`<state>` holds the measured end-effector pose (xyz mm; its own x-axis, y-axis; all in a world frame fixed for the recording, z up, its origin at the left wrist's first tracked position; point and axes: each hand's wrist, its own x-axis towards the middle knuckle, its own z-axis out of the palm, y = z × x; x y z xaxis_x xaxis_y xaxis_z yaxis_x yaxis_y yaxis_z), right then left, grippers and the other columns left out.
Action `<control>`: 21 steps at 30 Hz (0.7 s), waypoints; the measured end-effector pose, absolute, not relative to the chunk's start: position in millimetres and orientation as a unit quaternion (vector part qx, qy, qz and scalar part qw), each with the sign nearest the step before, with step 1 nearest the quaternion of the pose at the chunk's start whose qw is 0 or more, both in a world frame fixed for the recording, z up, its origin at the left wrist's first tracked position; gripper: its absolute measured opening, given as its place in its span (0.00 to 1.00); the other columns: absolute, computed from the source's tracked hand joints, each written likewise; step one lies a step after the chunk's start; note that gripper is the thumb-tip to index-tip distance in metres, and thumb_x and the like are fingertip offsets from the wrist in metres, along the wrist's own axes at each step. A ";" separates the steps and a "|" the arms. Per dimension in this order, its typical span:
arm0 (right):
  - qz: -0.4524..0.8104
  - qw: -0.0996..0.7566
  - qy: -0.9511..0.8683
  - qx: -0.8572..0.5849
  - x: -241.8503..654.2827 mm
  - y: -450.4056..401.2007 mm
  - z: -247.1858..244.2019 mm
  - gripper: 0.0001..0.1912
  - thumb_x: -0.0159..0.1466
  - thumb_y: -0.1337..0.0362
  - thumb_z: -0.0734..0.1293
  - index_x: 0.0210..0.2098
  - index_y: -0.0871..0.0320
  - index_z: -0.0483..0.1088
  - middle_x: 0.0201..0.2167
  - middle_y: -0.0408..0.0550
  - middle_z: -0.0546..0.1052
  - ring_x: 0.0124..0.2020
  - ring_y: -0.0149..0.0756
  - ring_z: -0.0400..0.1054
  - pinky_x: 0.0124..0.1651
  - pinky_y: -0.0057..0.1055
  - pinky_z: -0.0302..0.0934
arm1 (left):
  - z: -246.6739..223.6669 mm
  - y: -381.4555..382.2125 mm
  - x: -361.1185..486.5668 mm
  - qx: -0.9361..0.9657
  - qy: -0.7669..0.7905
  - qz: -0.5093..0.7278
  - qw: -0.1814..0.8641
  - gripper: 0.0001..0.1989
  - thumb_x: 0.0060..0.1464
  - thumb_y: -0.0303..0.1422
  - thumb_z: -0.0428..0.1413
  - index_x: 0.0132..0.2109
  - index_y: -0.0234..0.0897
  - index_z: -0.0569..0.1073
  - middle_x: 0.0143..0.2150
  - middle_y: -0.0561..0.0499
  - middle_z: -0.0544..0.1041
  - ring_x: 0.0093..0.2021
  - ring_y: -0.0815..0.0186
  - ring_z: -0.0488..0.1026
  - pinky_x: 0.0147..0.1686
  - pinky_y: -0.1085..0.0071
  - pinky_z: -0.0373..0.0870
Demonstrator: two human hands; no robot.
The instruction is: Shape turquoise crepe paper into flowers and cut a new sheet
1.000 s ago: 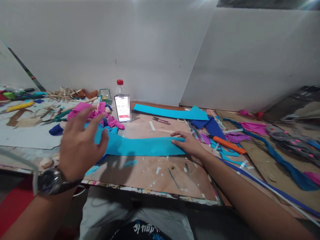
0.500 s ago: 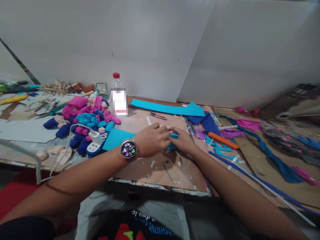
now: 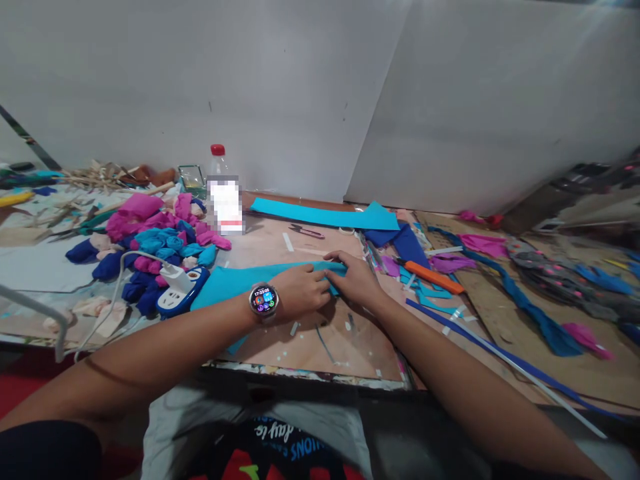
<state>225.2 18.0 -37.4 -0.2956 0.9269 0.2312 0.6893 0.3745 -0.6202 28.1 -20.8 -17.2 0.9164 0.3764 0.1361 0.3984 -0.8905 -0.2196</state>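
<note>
A turquoise fabric strip [image 3: 240, 280] lies across the table in front of me, partly hidden under my forearm. My left hand [image 3: 303, 293], with a round smartwatch [image 3: 263, 301] on its wrist, has its curled fingers closed on the strip near its right end. Close beside it, my right hand [image 3: 357, 281] pinches that right end between thumb and fingers. The fingertips of both hands nearly meet, and the fabric between them is largely covered. Small thread snips [image 3: 307, 231] lie beyond the hands.
Left of me are a blue-and-white power strip [image 3: 175, 300] and a pile of pink and blue fabric pieces [image 3: 150, 227]. At the back stand a red-capped bottle [image 3: 217, 151] and a longer turquoise strip [image 3: 320, 217]. An orange utility knife [image 3: 434, 278] lies among scraps at right.
My fingers have spread less and moved onto the strip's right end, which now shows smoother and longer above my left hand. The whole view has shifted slightly.
</note>
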 end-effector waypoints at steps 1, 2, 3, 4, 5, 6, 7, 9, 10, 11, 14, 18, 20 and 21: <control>0.201 0.287 -0.778 -0.521 224.9 17.7 -36.8 0.15 0.61 0.63 0.69 0.48 0.55 0.75 0.44 0.47 0.82 0.45 0.41 0.75 0.49 0.35 0.67 | -20.8 -20.3 27.0 -0.972 -0.202 -0.042 0.114 0.08 0.65 0.28 0.52 0.44 0.35 0.76 0.44 0.42 0.78 0.47 0.56 0.71 0.44 0.59 0.61; 0.198 0.288 -0.779 -0.521 224.9 17.6 -36.4 0.14 0.62 0.63 0.68 0.48 0.55 0.75 0.45 0.48 0.82 0.45 0.41 0.75 0.50 0.35 0.67 | -23.9 -20.1 25.9 -0.972 -0.205 -0.040 0.106 0.07 0.65 0.29 0.52 0.44 0.35 0.76 0.44 0.43 0.78 0.46 0.57 0.72 0.43 0.60 0.61; 0.197 0.290 -0.779 -0.521 225.1 17.7 -36.2 0.14 0.63 0.62 0.68 0.48 0.55 0.75 0.45 0.48 0.82 0.46 0.41 0.75 0.50 0.35 0.67 | -26.3 -20.1 24.7 -0.972 -0.209 -0.039 0.100 0.07 0.64 0.29 0.53 0.44 0.35 0.75 0.43 0.43 0.78 0.45 0.57 0.72 0.42 0.60 0.61; 0.195 0.290 -0.778 -0.522 225.5 18.0 -36.2 0.13 0.64 0.62 0.67 0.47 0.55 0.75 0.46 0.48 0.82 0.47 0.42 0.75 0.50 0.36 0.66 | -28.0 -20.3 23.5 -0.972 -0.213 -0.038 0.095 0.06 0.64 0.29 0.53 0.44 0.35 0.75 0.43 0.44 0.78 0.45 0.57 0.72 0.42 0.61 0.61; 0.193 0.288 -0.778 -0.524 226.2 18.7 -36.6 0.12 0.64 0.62 0.66 0.47 0.55 0.75 0.46 0.49 0.82 0.47 0.42 0.75 0.51 0.36 0.66 | -28.9 -20.8 22.4 -0.971 -0.216 -0.038 0.091 0.05 0.64 0.28 0.54 0.44 0.35 0.75 0.43 0.44 0.78 0.44 0.58 0.73 0.41 0.61 0.61; 0.190 0.285 -0.778 -0.526 227.1 19.6 -37.3 0.12 0.64 0.62 0.66 0.47 0.55 0.75 0.46 0.49 0.82 0.47 0.43 0.75 0.51 0.37 0.66 | -28.9 -21.6 21.4 -0.971 -0.218 -0.038 0.088 0.05 0.63 0.28 0.54 0.45 0.35 0.74 0.43 0.44 0.78 0.44 0.58 0.73 0.41 0.61 0.61; 0.186 0.280 -0.780 -0.528 228.3 20.8 -38.2 0.12 0.64 0.63 0.67 0.47 0.55 0.75 0.46 0.49 0.82 0.47 0.43 0.75 0.52 0.37 0.65 | -28.4 -22.6 20.5 -0.971 -0.221 -0.038 0.087 0.06 0.63 0.28 0.55 0.46 0.36 0.74 0.43 0.45 0.78 0.43 0.58 0.73 0.41 0.61 0.62; 0.178 0.271 -0.783 -0.530 230.8 23.7 -40.4 0.13 0.63 0.63 0.68 0.47 0.54 0.75 0.47 0.48 0.82 0.47 0.43 0.75 0.52 0.37 0.65 | -25.9 -24.9 19.1 -0.968 -0.232 -0.037 0.089 0.07 0.63 0.28 0.54 0.48 0.36 0.73 0.44 0.46 0.78 0.43 0.58 0.74 0.41 0.60 0.63; 0.178 0.267 -0.782 -0.534 232.1 25.3 -41.4 0.14 0.62 0.64 0.68 0.47 0.54 0.75 0.47 0.48 0.82 0.46 0.43 0.75 0.51 0.37 0.65 | -24.5 -26.0 18.5 -0.966 -0.241 -0.036 0.092 0.07 0.64 0.28 0.54 0.49 0.36 0.72 0.45 0.46 0.78 0.43 0.58 0.74 0.41 0.60 0.63; 0.178 0.261 -0.780 -0.540 233.3 26.8 -42.4 0.14 0.61 0.64 0.69 0.48 0.54 0.75 0.46 0.48 0.82 0.46 0.43 0.75 0.51 0.37 0.65 | -23.0 -26.9 17.9 -0.963 -0.250 -0.033 0.094 0.08 0.64 0.28 0.53 0.49 0.37 0.72 0.45 0.46 0.78 0.43 0.58 0.74 0.40 0.60 0.63; 0.178 0.253 -0.778 -0.547 236.4 31.0 -43.9 0.16 0.60 0.66 0.69 0.47 0.54 0.75 0.45 0.48 0.82 0.46 0.43 0.75 0.50 0.36 0.65 | -19.7 -27.7 15.8 -0.954 -0.284 -0.021 0.094 0.09 0.65 0.29 0.52 0.51 0.37 0.72 0.45 0.45 0.78 0.42 0.57 0.75 0.39 0.60 0.64; 0.162 0.266 -0.775 -0.549 240.3 34.7 -42.1 0.15 0.58 0.67 0.69 0.45 0.54 0.76 0.45 0.48 0.81 0.47 0.43 0.74 0.51 0.36 0.65 | -16.3 -26.8 11.1 -0.944 -0.324 -0.002 0.067 0.10 0.66 0.32 0.52 0.51 0.38 0.72 0.47 0.44 0.77 0.45 0.54 0.75 0.38 0.60 0.66; 0.150 0.272 -0.769 -0.559 242.9 36.6 -40.3 0.15 0.58 0.68 0.68 0.45 0.55 0.76 0.45 0.48 0.82 0.46 0.43 0.74 0.51 0.36 0.65 | -14.2 -26.7 8.1 -0.935 -0.350 0.005 0.052 0.11 0.66 0.33 0.52 0.52 0.38 0.73 0.48 0.43 0.77 0.45 0.53 0.75 0.38 0.60 0.67; 0.145 0.273 -0.765 -0.565 244.6 37.9 -39.3 0.15 0.58 0.68 0.68 0.45 0.55 0.76 0.45 0.48 0.82 0.46 0.43 0.75 0.50 0.36 0.65 | -13.0 -26.7 6.4 -0.930 -0.365 0.009 0.047 0.11 0.66 0.33 0.51 0.52 0.37 0.73 0.48 0.43 0.77 0.46 0.53 0.75 0.38 0.60 0.67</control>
<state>244.6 37.9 -39.3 -0.2138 0.9436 0.2529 0.7850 0.3200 -0.5304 6.4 -26.7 -13.0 0.7335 0.6795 0.0182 0.6778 -0.7292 -0.0937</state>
